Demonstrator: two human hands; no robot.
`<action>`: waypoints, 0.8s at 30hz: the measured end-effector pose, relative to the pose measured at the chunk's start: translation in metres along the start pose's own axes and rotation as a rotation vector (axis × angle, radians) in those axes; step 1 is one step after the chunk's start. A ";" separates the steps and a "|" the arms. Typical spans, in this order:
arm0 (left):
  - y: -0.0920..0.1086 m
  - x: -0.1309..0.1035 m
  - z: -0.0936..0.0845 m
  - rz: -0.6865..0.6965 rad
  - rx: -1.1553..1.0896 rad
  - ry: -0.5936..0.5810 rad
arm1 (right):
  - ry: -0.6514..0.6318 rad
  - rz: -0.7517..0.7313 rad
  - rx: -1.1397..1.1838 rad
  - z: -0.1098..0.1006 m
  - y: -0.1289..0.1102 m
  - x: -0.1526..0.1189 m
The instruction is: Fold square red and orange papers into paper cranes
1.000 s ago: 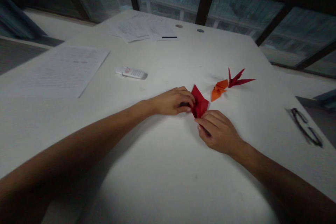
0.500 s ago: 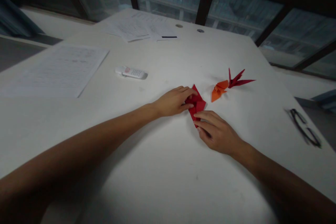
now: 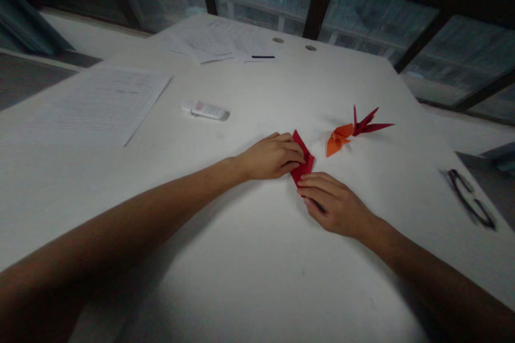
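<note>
A piece of red origami paper (image 3: 298,172), partly folded, lies on the white table (image 3: 249,257) between my hands. My left hand (image 3: 277,155) reaches over it from the left, fingers bent together and pressed on its middle, hiding part of the folds. At the near end, my right hand (image 3: 332,201) has the paper's lower corner between thumb and fingertips. Just beyond, to the right, sit a folded orange origami piece (image 3: 338,138) and a dark red origami crane (image 3: 367,123), touching or nearly so.
A white marker-like bottle (image 3: 205,110) lies left of centre. Printed sheets (image 3: 100,102) cover the left side, and more papers (image 3: 209,43) with a black pen (image 3: 263,57) rest at the back. Black glasses (image 3: 470,198) are near the right edge. Windows stand behind the table.
My left fingers have moved right and down over the middle of the red paper, and a raised flap there now lies flatter beneath them. The right hand keeps its place at the corner.
</note>
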State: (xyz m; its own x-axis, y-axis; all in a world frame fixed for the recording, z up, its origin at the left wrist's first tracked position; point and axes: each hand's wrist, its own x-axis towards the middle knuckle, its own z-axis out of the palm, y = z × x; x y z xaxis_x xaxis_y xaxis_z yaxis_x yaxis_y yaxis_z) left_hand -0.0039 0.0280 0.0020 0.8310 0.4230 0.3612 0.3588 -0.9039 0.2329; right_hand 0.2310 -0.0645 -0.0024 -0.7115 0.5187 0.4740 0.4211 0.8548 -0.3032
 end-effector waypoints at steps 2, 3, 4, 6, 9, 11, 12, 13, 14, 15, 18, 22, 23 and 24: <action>-0.001 0.000 -0.001 0.002 -0.018 -0.007 | 0.001 -0.004 0.012 0.000 0.001 0.000; -0.002 0.000 -0.002 0.009 -0.029 -0.014 | -0.002 -0.004 0.016 0.000 0.001 0.000; -0.003 0.000 -0.002 0.011 -0.038 -0.019 | -0.003 -0.003 0.017 0.000 0.001 -0.001; -0.004 -0.001 -0.001 -0.025 -0.044 -0.009 | -0.006 0.000 0.018 0.000 0.001 -0.001; -0.004 -0.002 0.001 -0.126 -0.027 0.021 | -0.008 0.000 0.022 -0.001 0.000 -0.001; -0.004 -0.003 0.002 -0.160 -0.011 0.023 | -0.009 0.001 0.023 -0.002 0.000 -0.001; -0.004 -0.003 0.002 -0.170 -0.008 0.017 | -0.010 0.003 0.024 -0.002 0.000 0.000; -0.004 -0.003 0.002 -0.184 -0.009 0.008 | -0.011 0.005 0.026 -0.002 0.000 0.000; -0.003 -0.003 0.002 -0.203 -0.014 -0.002 | -0.013 0.006 0.029 -0.002 0.000 0.000; -0.003 -0.003 0.002 -0.227 -0.022 -0.010 | -0.014 0.007 0.031 -0.002 -0.001 0.000; -0.004 -0.002 0.001 -0.264 -0.063 -0.024 | -0.013 0.002 0.033 -0.001 -0.001 0.000; -0.006 -0.001 -0.001 -0.213 -0.164 0.041 | -0.021 -0.003 0.027 -0.001 -0.001 0.000; -0.006 -0.001 -0.001 -0.193 -0.207 0.064 | -0.024 -0.001 0.025 -0.001 -0.001 0.000; -0.006 -0.001 0.000 -0.172 -0.256 0.084 | -0.027 0.004 0.023 -0.001 -0.001 0.000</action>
State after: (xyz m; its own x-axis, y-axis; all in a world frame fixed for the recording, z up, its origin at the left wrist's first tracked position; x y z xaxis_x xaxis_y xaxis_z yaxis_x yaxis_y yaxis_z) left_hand -0.0071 0.0332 0.0006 0.7258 0.5815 0.3675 0.3633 -0.7777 0.5130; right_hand 0.2316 -0.0654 -0.0016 -0.7250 0.5212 0.4502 0.4109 0.8520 -0.3245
